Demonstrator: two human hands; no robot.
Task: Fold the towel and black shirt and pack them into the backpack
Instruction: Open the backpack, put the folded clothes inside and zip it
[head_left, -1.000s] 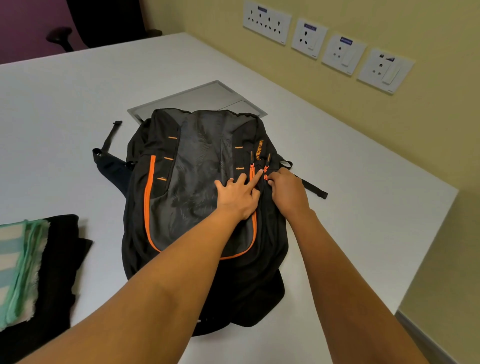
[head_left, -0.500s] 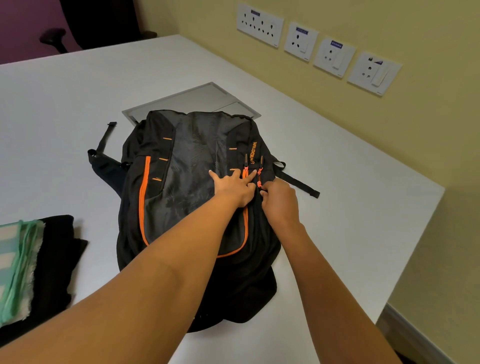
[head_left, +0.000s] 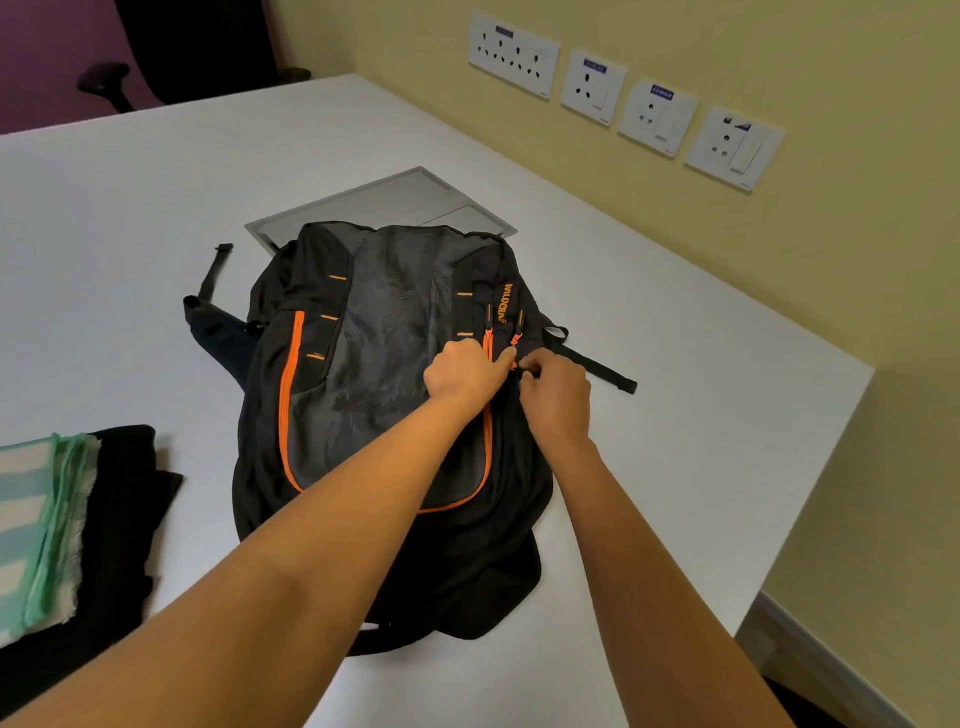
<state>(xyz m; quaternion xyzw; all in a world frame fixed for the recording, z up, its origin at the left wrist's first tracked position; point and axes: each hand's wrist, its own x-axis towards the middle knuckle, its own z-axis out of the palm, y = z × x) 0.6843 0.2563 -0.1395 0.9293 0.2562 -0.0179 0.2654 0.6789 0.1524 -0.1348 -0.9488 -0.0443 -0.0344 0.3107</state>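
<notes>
A black and grey backpack (head_left: 374, 374) with orange zips lies flat on the white table (head_left: 701, 415), front side up. My left hand (head_left: 462, 371) rests on its front panel with fingers curled beside an orange zipper pull. My right hand (head_left: 556, 389) pinches at the zipper on the pack's right edge, fingertips closed. At the left edge lies a folded green and white striped towel (head_left: 41, 530) on top of a folded black shirt (head_left: 119, 499).
A grey metal cable hatch (head_left: 384, 202) is set into the table behind the backpack. Wall sockets (head_left: 623, 98) line the yellow wall on the right. A black office chair (head_left: 182, 52) stands beyond the far table edge. The table's right edge is close to the backpack.
My left hand's fingers have curled from spread flat to bunched near the zipper pulls. My right hand has closed its fingertips on the zipper at the pack's right side.
</notes>
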